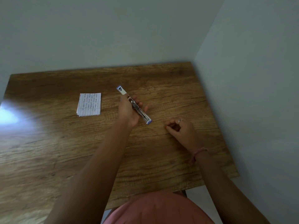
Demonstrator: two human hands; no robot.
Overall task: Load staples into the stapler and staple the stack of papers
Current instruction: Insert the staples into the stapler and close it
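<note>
L hand [129, 113] has the stapler [135, 106] wrapped in a closed grip around its middle, lifted off the wooden worktop [48, 143]. The stapler is swung fully open, so it reads as one long straight bar running diagonally: purple-edged end w/ a dark window at the far upper-left, metal magazine end at the near lower-right. The shiny channel faces up toward the camera, prob. so the staple rail is exposed and easy to feed from the R side. Thumb sits on the near side, the other fingers [140, 104] curl round the far side, leaving the open end of the rail clear.

R hand [182, 129] rests low at the worktop, just beside the stapler's near end but not touching it. Its fingers are curled in w/ thumb and forefinger tips pinched together; looks like a pinch on something tiny, maybe a staple strip, but can't tell whether anything's actually in there — too small to see. Ring on one finger, pink band at the wrist.

Stack of papers [89, 104], lined and handwritten, lies flat on the worktop well apart to the left of the stapler, out of the way while loading goes on. Approx. squared up, edges slightly fanned at the bottom.

Judgement: loading step in hand, stapling not yet begun. Next move likely needs the R hand to bring a strip to the rail; no staple box visible on the worktop.
</note>
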